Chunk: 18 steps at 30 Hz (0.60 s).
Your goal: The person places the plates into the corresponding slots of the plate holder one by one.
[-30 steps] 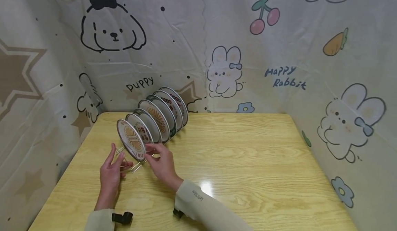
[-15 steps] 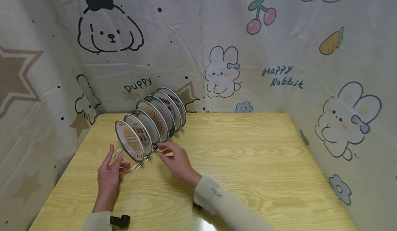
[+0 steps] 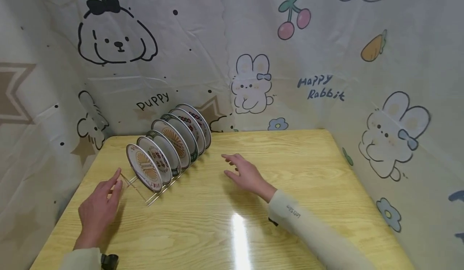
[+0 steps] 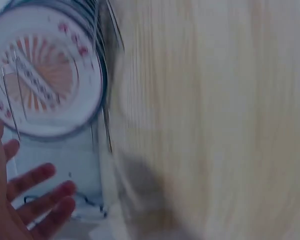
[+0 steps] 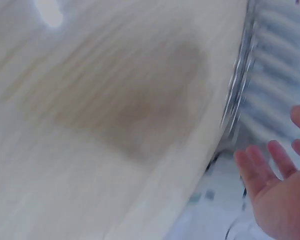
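Several decorated plates stand on edge in a row, leaning in a thin wire dish rack (image 3: 154, 198) on the left of the table. The nearest plate (image 3: 144, 167) has an orange sunburst and red marks; the left wrist view shows the same plate (image 4: 40, 75) face on. My left hand (image 3: 99, 209) is by the rack's near end, fingers loosely extended, index fingertip close to the wire; whether it touches I cannot tell. Well to the right of the rack, my right hand (image 3: 248, 175) hovers over the table with relaxed fingers and holds nothing. In the right wrist view this hand (image 5: 280, 195) is blurred.
The wood-grain table (image 3: 290, 169) reaches back to a printed curtain (image 3: 203, 32) with cartoon animals, which also hangs along both sides. The farthest plate (image 3: 203, 121) stands close to the back curtain.
My right hand has left the plates and moved right, away from the rack. The left hand has drawn back left from the rack's near end. The plates stay in place; the view has shifted slightly.
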### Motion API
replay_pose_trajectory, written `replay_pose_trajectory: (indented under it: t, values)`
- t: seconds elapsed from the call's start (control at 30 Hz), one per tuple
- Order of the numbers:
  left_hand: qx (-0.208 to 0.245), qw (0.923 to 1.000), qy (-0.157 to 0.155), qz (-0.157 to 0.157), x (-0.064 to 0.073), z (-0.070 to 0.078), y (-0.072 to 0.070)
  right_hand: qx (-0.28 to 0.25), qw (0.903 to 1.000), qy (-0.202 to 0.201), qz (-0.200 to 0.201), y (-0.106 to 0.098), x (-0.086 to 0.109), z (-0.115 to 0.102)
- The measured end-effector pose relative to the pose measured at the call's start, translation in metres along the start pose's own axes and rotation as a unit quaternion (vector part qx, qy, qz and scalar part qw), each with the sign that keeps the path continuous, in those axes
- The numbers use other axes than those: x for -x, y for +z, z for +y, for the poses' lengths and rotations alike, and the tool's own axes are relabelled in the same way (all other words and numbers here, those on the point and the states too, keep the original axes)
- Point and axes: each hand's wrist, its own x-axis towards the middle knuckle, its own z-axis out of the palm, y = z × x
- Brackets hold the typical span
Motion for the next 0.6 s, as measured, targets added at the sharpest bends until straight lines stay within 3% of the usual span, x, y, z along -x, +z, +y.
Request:
replay_pose_trajectory:
  t: [0.13,0.33,0.47,0.6]
  values:
    - [-0.050,0.9964,0.064,-0.024,-0.017,-0.027,-0.014,0.045,0.9985,0.032,-0.007,-0.033,0.018,0.030]
    - [-0.144,0.9784,0.134,-0.065,-0.044,-0.058,-0.031,0.126,0.9899,0.064,-0.002,-0.087,0.048,0.076]
    - [-0.183,0.9669,0.168,-0.055,-0.057,-0.065,-0.047,0.204,0.9769,0.064,0.012,-0.123,0.063,0.100]
    - [-0.213,0.9539,0.208,-0.035,-0.068,-0.060,-0.061,0.291,0.9539,0.065,0.031,-0.153,0.077,0.111]
